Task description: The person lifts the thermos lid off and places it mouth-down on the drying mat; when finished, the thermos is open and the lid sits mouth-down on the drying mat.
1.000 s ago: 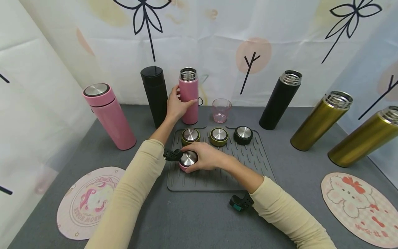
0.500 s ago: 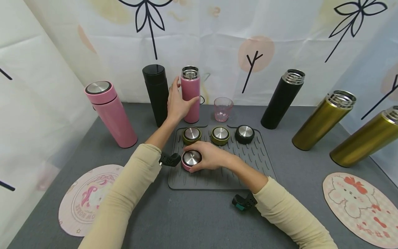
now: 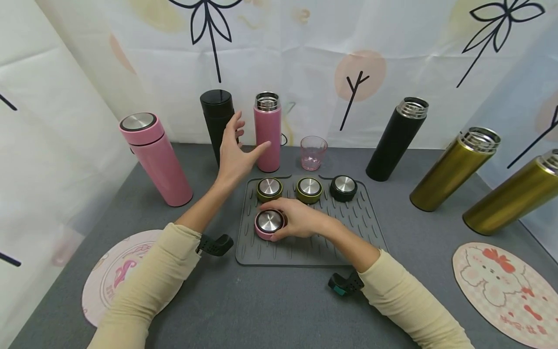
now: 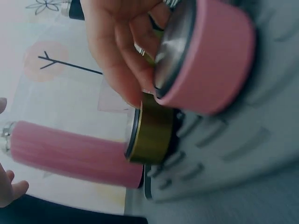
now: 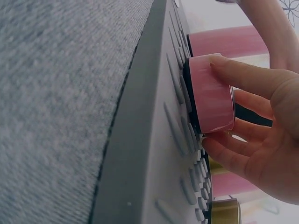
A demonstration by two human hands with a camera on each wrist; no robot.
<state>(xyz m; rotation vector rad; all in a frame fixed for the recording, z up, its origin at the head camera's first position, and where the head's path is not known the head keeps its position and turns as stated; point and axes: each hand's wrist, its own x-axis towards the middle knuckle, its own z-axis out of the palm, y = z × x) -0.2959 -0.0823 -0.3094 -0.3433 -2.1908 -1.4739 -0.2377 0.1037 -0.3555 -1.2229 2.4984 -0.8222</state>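
Note:
In the head view my right hand [image 3: 301, 220] holds a pink thermos lid [image 3: 269, 222] with a steel top, thumb and fingers around its sides. The right wrist view shows this pink lid [image 5: 212, 95] down at the ridged grey mat [image 3: 314, 252]. My left hand [image 3: 235, 157] is raised with fingers spread, holding nothing. It hovers between a capped black thermos [image 3: 216, 121] and an uncapped pink thermos [image 3: 268, 131], whose steel neck shows. Behind the pink lid, two olive-gold lids [image 3: 269, 189] and a black lid [image 3: 343, 188] stand in a row on the mat.
A capped pink thermos [image 3: 154, 162] stands at left, above a round pink placemat [image 3: 98, 291]. A clear pinkish glass [image 3: 313, 154] is at the back. To the right are an uncapped black thermos [image 3: 394, 145], two uncapped gold thermoses [image 3: 449, 177] and another placemat [image 3: 501, 291].
My left hand has let go of the uncapped pink thermos and drawn back to the left. My right hand keeps its hold on the pink lid, nearly in place.

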